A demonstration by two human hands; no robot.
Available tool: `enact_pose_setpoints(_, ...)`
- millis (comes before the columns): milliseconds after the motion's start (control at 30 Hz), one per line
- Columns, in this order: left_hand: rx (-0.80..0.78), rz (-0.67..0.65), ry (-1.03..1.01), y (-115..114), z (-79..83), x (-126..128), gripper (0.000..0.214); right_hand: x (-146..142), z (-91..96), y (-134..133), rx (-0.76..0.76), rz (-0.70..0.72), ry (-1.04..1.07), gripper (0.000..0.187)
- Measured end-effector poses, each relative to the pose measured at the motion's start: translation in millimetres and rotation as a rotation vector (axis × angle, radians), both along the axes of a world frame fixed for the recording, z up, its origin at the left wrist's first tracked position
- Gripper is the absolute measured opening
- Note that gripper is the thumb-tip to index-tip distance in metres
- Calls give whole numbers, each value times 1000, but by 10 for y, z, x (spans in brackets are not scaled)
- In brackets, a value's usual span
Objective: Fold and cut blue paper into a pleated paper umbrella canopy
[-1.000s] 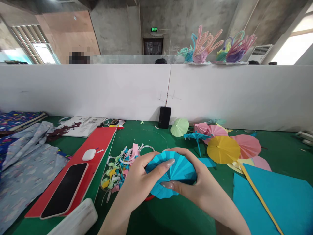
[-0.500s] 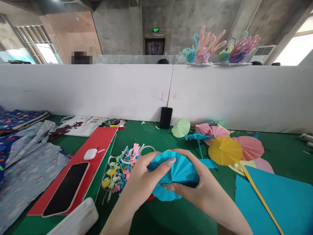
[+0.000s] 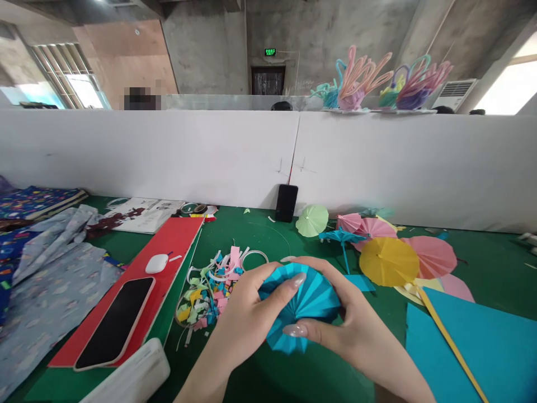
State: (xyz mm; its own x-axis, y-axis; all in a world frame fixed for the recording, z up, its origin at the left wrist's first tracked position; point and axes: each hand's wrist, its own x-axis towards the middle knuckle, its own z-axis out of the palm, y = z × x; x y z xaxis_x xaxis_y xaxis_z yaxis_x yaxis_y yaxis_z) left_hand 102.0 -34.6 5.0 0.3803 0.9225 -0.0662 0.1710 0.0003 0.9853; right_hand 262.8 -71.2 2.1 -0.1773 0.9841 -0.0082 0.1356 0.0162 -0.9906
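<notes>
Phone (image 3: 114, 323) face-up on red board (image 3: 168, 246) at left, paper scrap pile (image 3: 210, 285) beside it on green worktop (image 3: 251, 235). Left hand (image 3: 245, 316) and right hand (image 3: 348, 322) both gripping pleated blue paper disc (image 3: 308, 299), held just above worktop, centre. Finished paper umbrellas (image 3: 388, 260) further right.

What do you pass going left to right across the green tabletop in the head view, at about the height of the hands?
Patterned cloth → phone on the red board → pile of paper scraps → left hand → blue pleated paper disc → right hand → blue paper sheet.
</notes>
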Motion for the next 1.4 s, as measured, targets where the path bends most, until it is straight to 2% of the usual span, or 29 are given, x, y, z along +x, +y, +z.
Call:
enact_pose_setpoints(167,-34,11,-34,-16,49,-1,30,-3,-98,19,113,-61,30,30)
enact_pose_setpoints(300,-62,53,-106,-20,59,11,25,-30,-137,21,117,-130,38,32)
enact_pose_setpoints(467,-95,51,-278,-21,69,45,19,-59,-162,5,198,-176,104,32)
enact_pose_setpoints(567,-129,63,-310,-31,76,53,16,-64,-166,-6,242,-193,92,32)
enact_pose_setpoints(733,-134,71,-200,-41,94,-4,18,-61,-167,-37,324,-242,-46,37)
enact_pose_setpoints(867,-86,29,-95,-40,125,-77,20,-51,-182,-40,287,-233,-88,45)
enact_pose_setpoints(1033,-8,-31,-29,-34,134,-142,23,-41,-191,-23,320,-286,-107,30)
enact_pose_setpoints(1200,79,-85,49,-14,113,-195,25,-41,-188,-49,351,-335,-113,28)
enact_pose_setpoints(1400,180,-125,127,-30,104,-224,26,-44,-173,-36,409,-307,-136,23)
